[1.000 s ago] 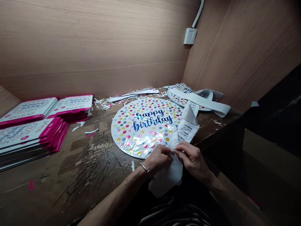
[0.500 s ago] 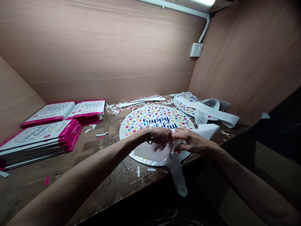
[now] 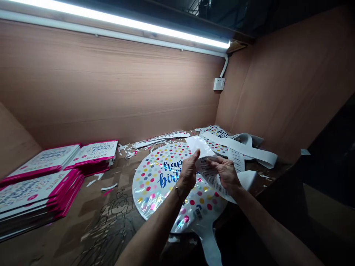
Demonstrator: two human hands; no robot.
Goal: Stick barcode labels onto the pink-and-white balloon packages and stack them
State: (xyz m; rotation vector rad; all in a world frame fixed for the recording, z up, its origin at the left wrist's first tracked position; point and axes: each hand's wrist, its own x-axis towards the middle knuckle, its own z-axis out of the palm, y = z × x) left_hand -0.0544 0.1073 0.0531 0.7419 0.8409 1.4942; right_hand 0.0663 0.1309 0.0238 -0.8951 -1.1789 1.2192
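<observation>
Head view: both hands are raised just above the near edge of the desk, over the near right part of the dotted foil balloon that lies flat on it; the left hand has its fingers held together and upright, thumb toward the strip of barcode labels, and seems to pinch the strip's upper part; the right hand pinches the same strip from the other side, fingertips curled on it; the strip hangs slack from between the hands toward the desk's right edge, its backing paper lifting in a pale flap above the left fingers; one small label already sits on the balloon near its neck; whether a label is half peeled at this instant is too small to tell.

To do the peel well, I judge that the backing should be bent sharply away so a label's corner lifts on its own, the label taken by its edge alone so the glue stays clean, and the strip kept taut between the hands so it does not curl onto itself; the foil should lie flat and unwrinkled before a label goes down.

Elsewhere: pink-edged card packs are stacked at the left edge; paper scraps lie along the far edge; another balloon under a white band lies in the far right corner.
</observation>
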